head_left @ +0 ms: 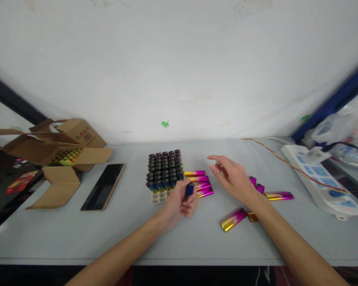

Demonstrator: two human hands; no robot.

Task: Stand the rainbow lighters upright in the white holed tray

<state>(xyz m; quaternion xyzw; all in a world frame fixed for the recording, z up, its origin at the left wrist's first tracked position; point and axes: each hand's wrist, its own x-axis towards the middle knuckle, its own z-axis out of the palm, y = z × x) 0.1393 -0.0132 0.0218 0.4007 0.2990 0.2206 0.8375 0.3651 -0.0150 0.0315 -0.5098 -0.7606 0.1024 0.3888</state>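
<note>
My left hand (179,202) is closed around a small dark-blue device (189,190), its dark end facing up. Beside it, several similar black-topped devices (165,169) stand upright in rows in a pale tray (155,198), whose front cells show bare. Against the block's right side lie several glossy yellow-and-magenta devices (205,192), partly hidden by my left hand. My right hand (232,176) hovers to the right of these, thumb and index finger apart with nothing between them. A loose yellow-and-magenta device (234,219) lies below my right wrist, and others are partly covered by that forearm.
An open cardboard box (89,137) with yellowish items inside stands at the left. A phone (104,186) lies near it. On the right are a white power strip (319,178), a red-yellow wire (274,153) and clear plastic bags (340,131). A white wall backs the table.
</note>
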